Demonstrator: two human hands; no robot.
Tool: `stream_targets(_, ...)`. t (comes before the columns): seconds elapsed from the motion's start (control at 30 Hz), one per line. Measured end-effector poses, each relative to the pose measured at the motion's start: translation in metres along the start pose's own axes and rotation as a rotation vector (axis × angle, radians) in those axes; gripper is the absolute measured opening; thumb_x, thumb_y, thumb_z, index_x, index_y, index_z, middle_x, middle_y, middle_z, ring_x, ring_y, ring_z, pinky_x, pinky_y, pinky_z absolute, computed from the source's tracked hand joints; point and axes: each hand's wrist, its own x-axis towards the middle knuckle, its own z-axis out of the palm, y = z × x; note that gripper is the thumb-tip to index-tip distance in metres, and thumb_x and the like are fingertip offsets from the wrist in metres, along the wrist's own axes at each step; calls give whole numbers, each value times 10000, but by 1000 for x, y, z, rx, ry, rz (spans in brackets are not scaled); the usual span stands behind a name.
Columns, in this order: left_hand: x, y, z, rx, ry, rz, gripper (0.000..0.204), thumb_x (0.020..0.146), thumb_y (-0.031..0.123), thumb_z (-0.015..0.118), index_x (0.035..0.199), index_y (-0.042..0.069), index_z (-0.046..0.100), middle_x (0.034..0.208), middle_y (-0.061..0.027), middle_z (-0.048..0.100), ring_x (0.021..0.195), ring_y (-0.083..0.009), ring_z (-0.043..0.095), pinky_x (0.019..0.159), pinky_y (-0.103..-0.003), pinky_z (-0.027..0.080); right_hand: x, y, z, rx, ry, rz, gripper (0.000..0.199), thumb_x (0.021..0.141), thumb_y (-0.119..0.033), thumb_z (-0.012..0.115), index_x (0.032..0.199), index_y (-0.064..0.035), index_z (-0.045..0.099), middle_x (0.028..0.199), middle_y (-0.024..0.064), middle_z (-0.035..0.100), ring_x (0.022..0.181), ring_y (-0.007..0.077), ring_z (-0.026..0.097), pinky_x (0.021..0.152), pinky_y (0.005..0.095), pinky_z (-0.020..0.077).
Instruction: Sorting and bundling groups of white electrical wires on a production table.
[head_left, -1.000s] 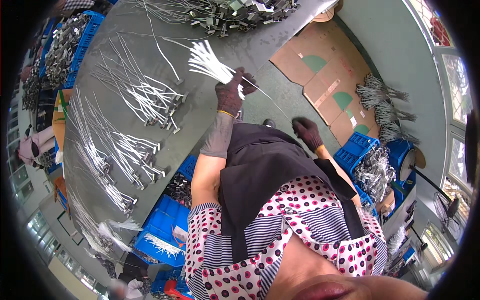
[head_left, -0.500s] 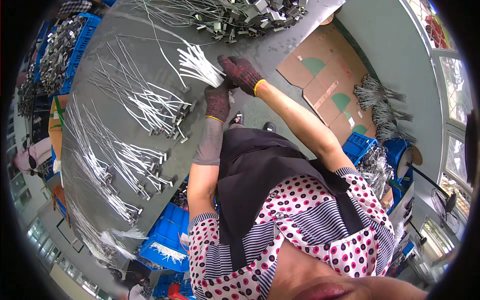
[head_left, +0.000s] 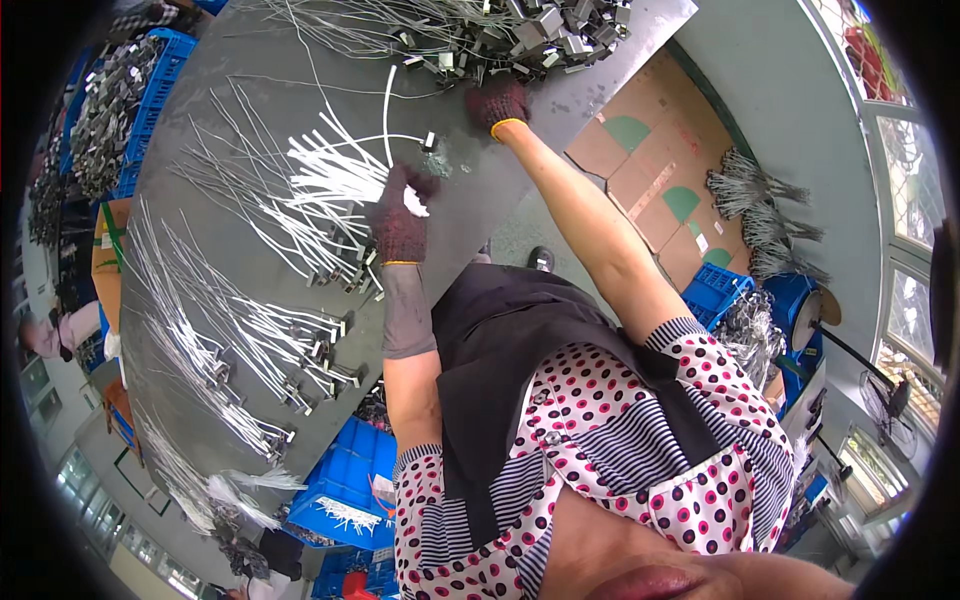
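My left hand [head_left: 405, 215], in a dark red knit glove, is closed around a bundle of white tubes [head_left: 335, 165] that fan out to the left over the table. Their short white ends stick out on the near side of the fist. Beyond it, a thin wire with a white sleeve [head_left: 388, 115] and a small block-shaped metal end [head_left: 430, 143] lies on the table. My right hand [head_left: 497, 103], gloved alike, reaches to the near edge of a pile of wires with metal block ends [head_left: 560, 35]. Its fingers are dark and partly hidden there.
Sleeved wires lie in bunches [head_left: 310, 345] along the left of the grey table [head_left: 460, 215]. Blue crates [head_left: 350, 460] stand below its near edge, and another full crate [head_left: 150, 100] is at far left. Flattened cardboard [head_left: 640, 150] and wire bundles [head_left: 760, 210] are on the right.
My left hand has moved left and nearer with the tube bundle. My right hand has left the bundle and moved away to the pile at the far edge.
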Motion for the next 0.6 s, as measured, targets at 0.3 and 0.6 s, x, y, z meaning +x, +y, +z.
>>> stream_targets(0.3,-13,0,77,-775,-105,-577,293,867,195,780,1081,34,662,874,-89,669,680,-168,606,602,-319,516,-93,103,-61,424,-188,17,373,779,-249,642,1064,-25,729,934,177,733,824,286,706,780,392,545)
stream_targets(0.6,-15,9,158,-1012,-172,-768,255,914,121,689,1041,-74,585,926,-212,679,741,-317,703,660,-464,632,-269,281,-161,385,-535,78,421,954,-204,582,1333,-19,583,951,87,679,849,131,615,801,300,505)
